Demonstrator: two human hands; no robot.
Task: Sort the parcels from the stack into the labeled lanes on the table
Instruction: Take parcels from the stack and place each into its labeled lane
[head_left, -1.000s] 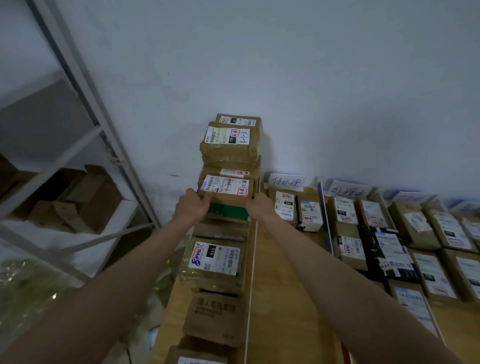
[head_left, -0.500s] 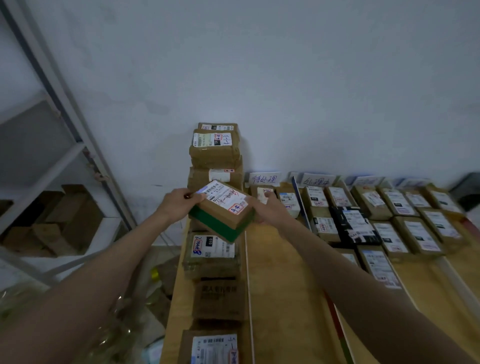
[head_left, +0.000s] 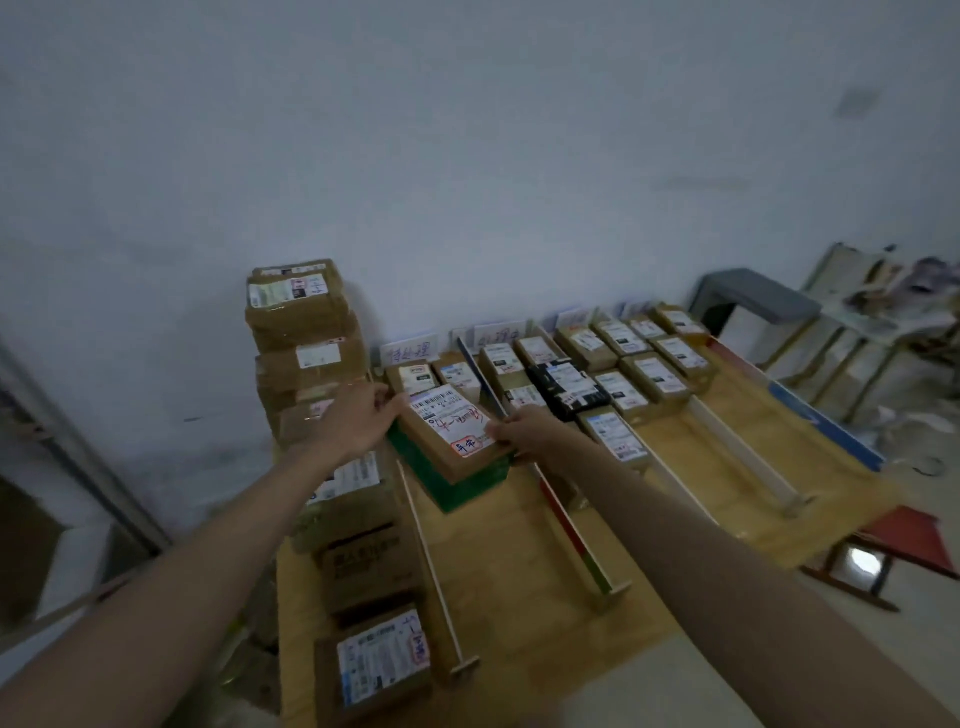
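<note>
I hold a brown parcel with a green lower half (head_left: 448, 451) and a white label, tilted, in the air over the first lane of the wooden table (head_left: 509, 561). My left hand (head_left: 358, 421) grips its left edge. My right hand (head_left: 524, 431) pinches its right corner. The tall stack of brown parcels (head_left: 304, 332) stands against the wall at the table's back left. Handwritten lane labels (head_left: 410, 352) stand along the wall. Two small parcels (head_left: 415, 375) lie at the far end of the first lane.
Several labelled parcels (head_left: 613, 384) fill the lanes to the right, split by thin dividers (head_left: 569, 535). More parcels (head_left: 379, 660) lie in a row along the table's left edge. A metal shelf (head_left: 78, 467) stands left; a red stool (head_left: 893, 551) sits right on the floor.
The green-bottomed parcel has come off the stack and moved right and down over the first lane. My view has swung right, showing more of the lanes.
</note>
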